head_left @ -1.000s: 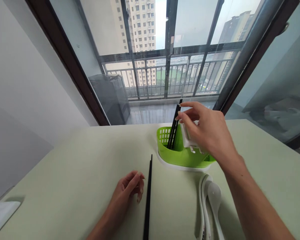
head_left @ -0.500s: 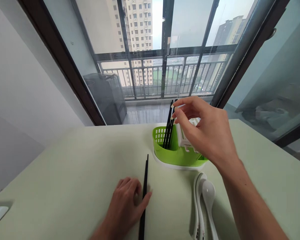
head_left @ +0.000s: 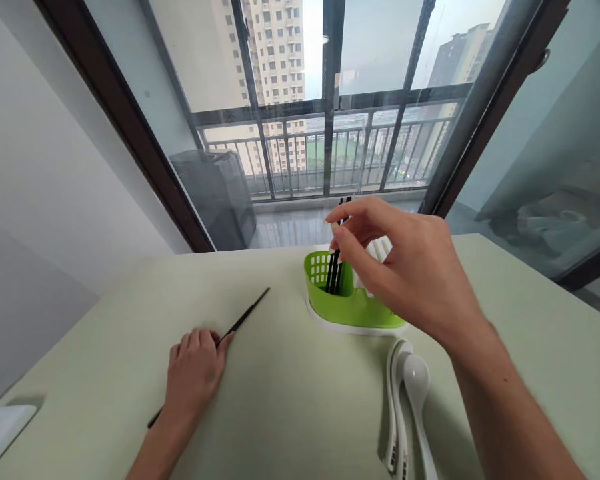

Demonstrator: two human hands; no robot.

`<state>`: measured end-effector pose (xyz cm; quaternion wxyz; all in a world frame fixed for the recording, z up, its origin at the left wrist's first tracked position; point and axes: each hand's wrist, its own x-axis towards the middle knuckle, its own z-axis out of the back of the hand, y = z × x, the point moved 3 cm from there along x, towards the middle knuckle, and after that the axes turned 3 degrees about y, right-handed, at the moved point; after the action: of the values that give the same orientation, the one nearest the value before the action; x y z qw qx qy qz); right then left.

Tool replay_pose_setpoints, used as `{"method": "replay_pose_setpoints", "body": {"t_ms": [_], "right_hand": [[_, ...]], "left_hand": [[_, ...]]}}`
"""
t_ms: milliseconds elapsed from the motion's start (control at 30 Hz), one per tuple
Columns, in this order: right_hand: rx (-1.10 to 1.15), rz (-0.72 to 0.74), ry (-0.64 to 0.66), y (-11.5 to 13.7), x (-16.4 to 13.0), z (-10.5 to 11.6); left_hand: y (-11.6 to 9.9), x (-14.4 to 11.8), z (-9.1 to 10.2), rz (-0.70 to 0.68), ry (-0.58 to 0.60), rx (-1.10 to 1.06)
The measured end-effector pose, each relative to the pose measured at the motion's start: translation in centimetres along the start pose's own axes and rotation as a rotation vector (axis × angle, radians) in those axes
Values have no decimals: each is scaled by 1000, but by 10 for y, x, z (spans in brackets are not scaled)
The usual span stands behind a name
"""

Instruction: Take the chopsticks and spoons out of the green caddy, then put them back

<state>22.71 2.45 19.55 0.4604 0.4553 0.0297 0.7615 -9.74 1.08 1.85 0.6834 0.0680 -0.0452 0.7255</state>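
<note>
On the left part of the table, my left hand (head_left: 195, 367) is closed over a pair of black chopsticks (head_left: 250, 310), which lie slantwise. Their thin ends stick out past my thumb, and the other ends show beside my wrist. My right hand (head_left: 395, 260) hovers at the green cutlery holder (head_left: 350, 312), its thumb and index finger curved with a small gap between them. Several black chopsticks (head_left: 333, 277) stand in the holder's left compartment, partly behind my right fingertips. No firm grip on them shows. My right hand also hides much of the holder's right side.
Several white spoons (head_left: 417, 380) lie together in front of the holder, near my right forearm. A white object (head_left: 5, 427) is cut off at the left edge. Behind the pale green table (head_left: 290, 413) are a glass door and a balcony railing.
My left hand has moved left with the black chopsticks, turning them from nearly upright in view to slanting. My right hand has shifted slightly left, across the standing chopsticks.
</note>
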Motion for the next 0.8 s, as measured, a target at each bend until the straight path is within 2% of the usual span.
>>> {"method": "replay_pose_setpoints", "body": {"t_ms": [100,200,300,433,533,600,700,800], "right_hand": [[-2,4,35,1,-2,0],[18,7,85,4,-4,-3],[110,-22,164,9,-5,-8],[350,-142,357,18,-10,-23],[437,-210,502,24,-16,-38],[437,-215,577,29,-21,-47],[457,-193,652,39,-27,-56],[513,-131,712,51,-32,-61]], "left_hand": [[-7,-3,-1,37,-12,78],[-13,-5,2,87,7,-79],[-19,-8,13,139,30,-443],[-35,-17,34,125,-47,-1071],[-48,-30,38,150,-72,-1361],[-56,-41,32,145,-107,-1433],[-64,-62,18,33,-184,-1435],[-72,-78,6,-78,-165,-1365]]}}
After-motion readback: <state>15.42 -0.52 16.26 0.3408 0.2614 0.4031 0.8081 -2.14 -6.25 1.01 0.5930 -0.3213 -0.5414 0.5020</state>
